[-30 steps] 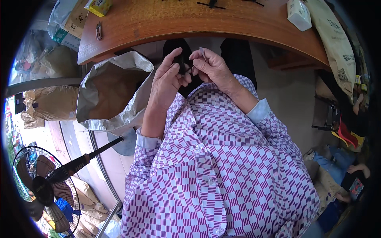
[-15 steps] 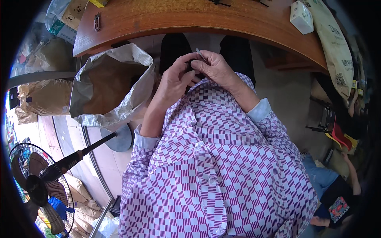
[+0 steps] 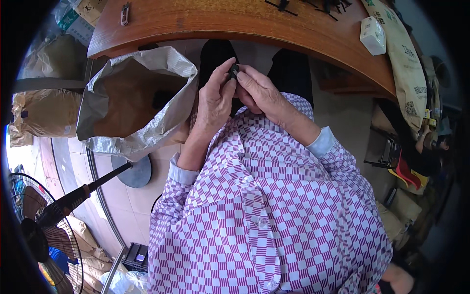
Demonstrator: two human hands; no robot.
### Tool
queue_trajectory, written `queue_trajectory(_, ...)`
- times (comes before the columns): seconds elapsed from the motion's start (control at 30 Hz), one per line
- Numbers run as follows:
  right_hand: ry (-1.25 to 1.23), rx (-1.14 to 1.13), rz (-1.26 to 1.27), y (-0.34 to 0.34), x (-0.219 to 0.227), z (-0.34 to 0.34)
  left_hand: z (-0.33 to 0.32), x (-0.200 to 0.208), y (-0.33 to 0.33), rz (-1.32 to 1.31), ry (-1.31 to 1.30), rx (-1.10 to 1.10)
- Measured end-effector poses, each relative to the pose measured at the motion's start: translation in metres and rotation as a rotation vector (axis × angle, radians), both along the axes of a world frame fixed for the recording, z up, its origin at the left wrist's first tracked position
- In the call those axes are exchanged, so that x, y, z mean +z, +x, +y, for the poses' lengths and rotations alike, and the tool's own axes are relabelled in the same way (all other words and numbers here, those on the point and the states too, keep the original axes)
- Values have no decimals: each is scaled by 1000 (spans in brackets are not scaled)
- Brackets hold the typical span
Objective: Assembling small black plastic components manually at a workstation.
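Both my hands meet above my lap, just short of the table's front edge. A small black part [image 3: 234,71] with a light spot on it sits between their fingertips; its kind I cannot make out. My left hand [image 3: 214,100] pinches it from the left, with its index finger stretched along the far side. From the right, my right hand [image 3: 264,93] closes its thumb and fingers on the same part. Its lower fingers are curled, and whatever lies inside them is hidden.
An open white woven sack [image 3: 166,115] stands at my left, beside a standing fan [image 3: 44,230]. On the wooden table [image 3: 196,19] lie small black pieces [image 3: 333,7], a metal clip-like tool [image 3: 125,14] and a white tissue pack [image 3: 373,36]. Another person's arm [image 3: 421,142] shows far right.
The thin grey piece that stuck up from my right hand no longer shows. A black part is now visible between my fingertips. My left fingers have straightened, and the view has shifted slightly.
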State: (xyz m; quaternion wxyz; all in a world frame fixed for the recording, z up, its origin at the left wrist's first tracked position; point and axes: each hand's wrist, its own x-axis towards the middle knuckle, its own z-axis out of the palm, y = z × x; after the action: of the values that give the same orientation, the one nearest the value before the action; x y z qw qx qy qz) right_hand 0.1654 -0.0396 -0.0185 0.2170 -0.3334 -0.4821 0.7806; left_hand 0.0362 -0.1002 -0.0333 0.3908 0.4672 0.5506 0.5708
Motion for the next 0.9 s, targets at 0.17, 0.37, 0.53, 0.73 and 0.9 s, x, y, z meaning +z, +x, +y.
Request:
queue_trajectory(0.17, 0, -28, 2, -3, 3, 2, 5, 0, 5, 98, 50, 55)
queue_trajectory(0.37, 55, -2, -72, -7, 2, 11, 9, 0, 1, 330, 56, 109)
queue_trajectory(0.53, 1098, -66, -232, 18, -15, 59, 3, 17, -35, 454, 49, 252)
queue_trajectory(0.73, 1494, -402, -968, 56, -15, 160, -31, -7, -119, 498, -242, 416)
queue_trajectory(0.9, 1584, -383, -1044, 46, -20, 182, -24, -33, -129, 775, -489, 268)
